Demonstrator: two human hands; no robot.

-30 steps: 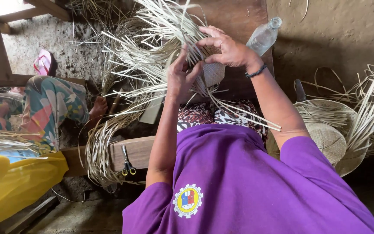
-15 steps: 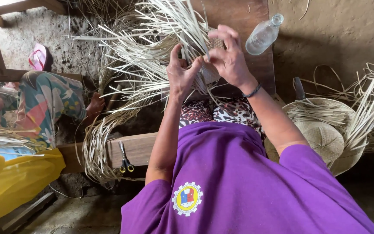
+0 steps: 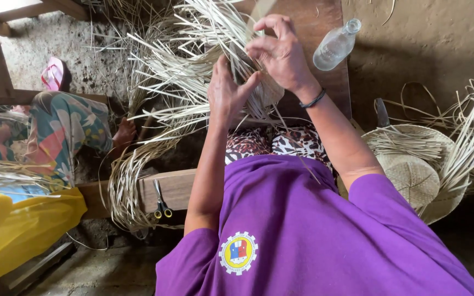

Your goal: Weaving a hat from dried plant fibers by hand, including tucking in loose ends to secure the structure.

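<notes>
Weaving straw strips (image 3: 193,60), bottle (image 3: 336,45) nearby

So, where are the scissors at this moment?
In the head view, the scissors lie on a wooden plank at the person's left, below the left hand, beside the hanging straw strips.

**Hidden and cut off**

The left hand (image 3: 227,93) and right hand (image 3: 282,52) cover the woven piece (image 3: 267,90) between them, so each grip's hold cannot be told. The straw strips (image 3: 193,55) run past the top edge. The seated person (image 3: 23,186) at the left is cropped.
</notes>
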